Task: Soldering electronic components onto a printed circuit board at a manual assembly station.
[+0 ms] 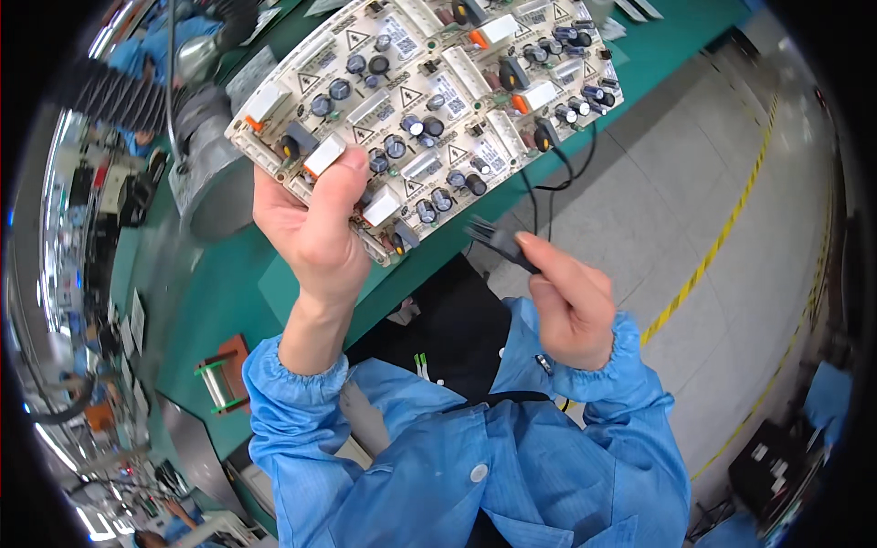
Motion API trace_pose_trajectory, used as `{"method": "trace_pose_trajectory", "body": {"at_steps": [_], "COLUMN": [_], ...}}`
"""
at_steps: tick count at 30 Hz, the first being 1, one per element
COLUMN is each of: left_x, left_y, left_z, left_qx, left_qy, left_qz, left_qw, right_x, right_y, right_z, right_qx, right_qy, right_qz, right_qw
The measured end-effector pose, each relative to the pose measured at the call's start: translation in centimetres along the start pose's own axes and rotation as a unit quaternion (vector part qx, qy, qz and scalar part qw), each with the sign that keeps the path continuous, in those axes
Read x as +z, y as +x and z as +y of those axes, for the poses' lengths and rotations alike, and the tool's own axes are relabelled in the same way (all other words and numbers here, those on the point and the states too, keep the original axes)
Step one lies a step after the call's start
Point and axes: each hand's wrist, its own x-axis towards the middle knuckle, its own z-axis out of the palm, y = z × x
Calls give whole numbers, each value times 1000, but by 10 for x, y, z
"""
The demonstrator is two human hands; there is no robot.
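A panel of circuit boards (416, 119), crowded with dark capacitors, white blocks and orange parts, is held up at a tilt over the green bench. My left hand (320, 219) grips its near left corner, thumb on top beside a white block. Just off the panel's near right edge, my right hand (571, 297) pinches a small black brush (498, 241). The bristles point up and left, close to the panel but apart from it. The fingers under the panel are hidden.
A metal fume duct (215, 173) with a ribbed black hose (114, 96) stands at left. A solder wire spool (217, 385) sits on the green bench top (196, 315). Black cables (566, 178) hang off the bench's right edge. Yellow tape (713, 251) marks the tiled floor.
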Motion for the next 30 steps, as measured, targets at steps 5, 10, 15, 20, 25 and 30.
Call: {"method": "trace_pose_trajectory", "body": {"at_steps": [5, 10, 15, 20, 25, 30], "left_x": [55, 68, 81, 79, 95, 112], "left_y": [8, 15, 9, 14, 12, 14], "left_z": [-14, -28, -28, -50, -58, -62], "left_qx": [-62, -143, -103, 75, 92, 76], "left_qy": [-92, -133, -133, -41, -43, -73], "left_qz": [-17, 25, -3, -47, -37, -47], "left_qw": [994, 980, 986, 995, 994, 993], "right_x": [-26, -34, -33, -40, -54, -52], "right_y": [7, 6, 12, 4, 2, 0], "right_z": [11, 18, 6, 29, 31, 51], "right_qx": [62, 41, 70, 147, 125, 115], "right_qy": [-8, 0, -42, -110, -36, -67], "right_qz": [0, 35, -21, -64, 30, -1], "right_qw": [998, 999, 996, 981, 991, 991]}}
